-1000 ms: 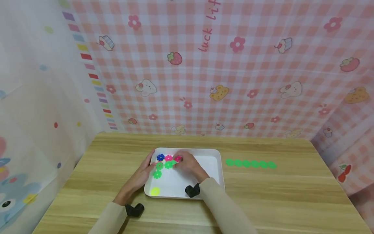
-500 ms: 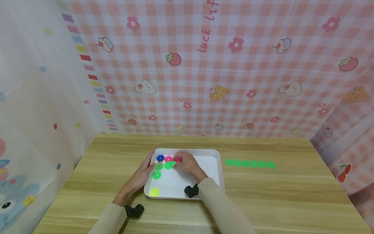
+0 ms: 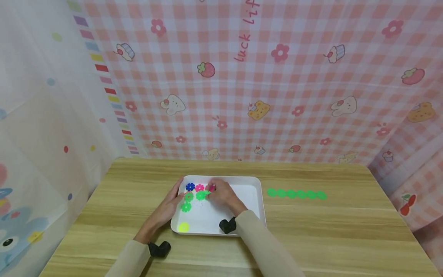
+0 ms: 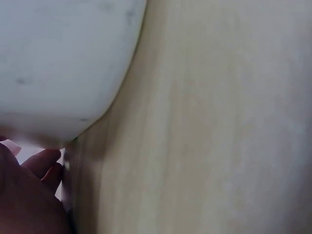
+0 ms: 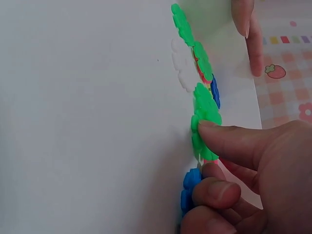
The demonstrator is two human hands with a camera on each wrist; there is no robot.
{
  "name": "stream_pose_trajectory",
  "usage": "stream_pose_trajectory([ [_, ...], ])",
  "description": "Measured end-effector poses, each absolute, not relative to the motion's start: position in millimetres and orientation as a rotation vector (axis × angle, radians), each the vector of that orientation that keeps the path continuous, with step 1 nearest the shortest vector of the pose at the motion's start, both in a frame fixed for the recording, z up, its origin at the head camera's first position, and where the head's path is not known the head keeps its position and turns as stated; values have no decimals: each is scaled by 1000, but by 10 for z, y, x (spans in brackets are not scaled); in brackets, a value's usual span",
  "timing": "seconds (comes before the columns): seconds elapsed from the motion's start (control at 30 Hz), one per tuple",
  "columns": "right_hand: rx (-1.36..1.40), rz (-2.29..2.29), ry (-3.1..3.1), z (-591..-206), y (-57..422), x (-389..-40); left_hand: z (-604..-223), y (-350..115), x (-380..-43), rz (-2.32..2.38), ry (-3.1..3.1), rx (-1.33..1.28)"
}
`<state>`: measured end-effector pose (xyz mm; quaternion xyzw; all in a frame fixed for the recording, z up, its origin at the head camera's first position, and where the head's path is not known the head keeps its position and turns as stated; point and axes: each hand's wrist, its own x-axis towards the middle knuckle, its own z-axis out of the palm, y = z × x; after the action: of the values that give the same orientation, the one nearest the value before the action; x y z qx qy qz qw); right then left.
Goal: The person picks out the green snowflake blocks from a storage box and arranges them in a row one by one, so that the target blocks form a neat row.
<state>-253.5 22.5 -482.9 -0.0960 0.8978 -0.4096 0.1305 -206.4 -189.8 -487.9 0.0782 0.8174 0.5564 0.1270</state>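
My left hand [image 3: 169, 204] holds the left rim of a white tray [image 3: 242, 227], the thumb reaching over the edge. In the left wrist view, its fingers [image 4: 43, 163] lie against the tray's side. Inside the tray, my right hand [image 3: 221, 194] pinches a green snowflake disc [image 5: 204, 136] between thumb and fingertips; another green disc [image 5: 205, 97] overlaps it. A blue disc [image 5: 189, 192] sits beside the curled fingers, partly covered by them. Pink discs [image 3: 199, 187], a dark blue disc [image 3: 190, 187] and more green discs [image 3: 186, 207] lie near the tray's left end.
A row of several green discs [image 3: 297, 194] lies on the wooden table [image 3: 339, 231] right of the tray. A yellow disc [image 3: 183, 227] is in the tray's near left corner. A whitish disc [image 5: 184, 66] shows in the right wrist view. A checked cloth [image 3: 228, 96] hangs behind.
The green discs at my right fingertips have shifted very slightly to the right. Both hands stay in nearly the same places.
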Motion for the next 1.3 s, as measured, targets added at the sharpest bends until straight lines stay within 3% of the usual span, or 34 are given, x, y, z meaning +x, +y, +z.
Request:
stream_pose_trajectory([
  [0.1,-284,-1193,2606,-4828,226,-2535,-4739,-1869,-2009,1614,2366,216],
  [0.6,-204,-1239,2552,-4686,359,-2522,-5026,-1934,-2138,1629,2408,252],
  [1.3,-150,-1367,2636,-4350,1144,-2451,-5062,-1944,-2134,1623,2413,263],
])
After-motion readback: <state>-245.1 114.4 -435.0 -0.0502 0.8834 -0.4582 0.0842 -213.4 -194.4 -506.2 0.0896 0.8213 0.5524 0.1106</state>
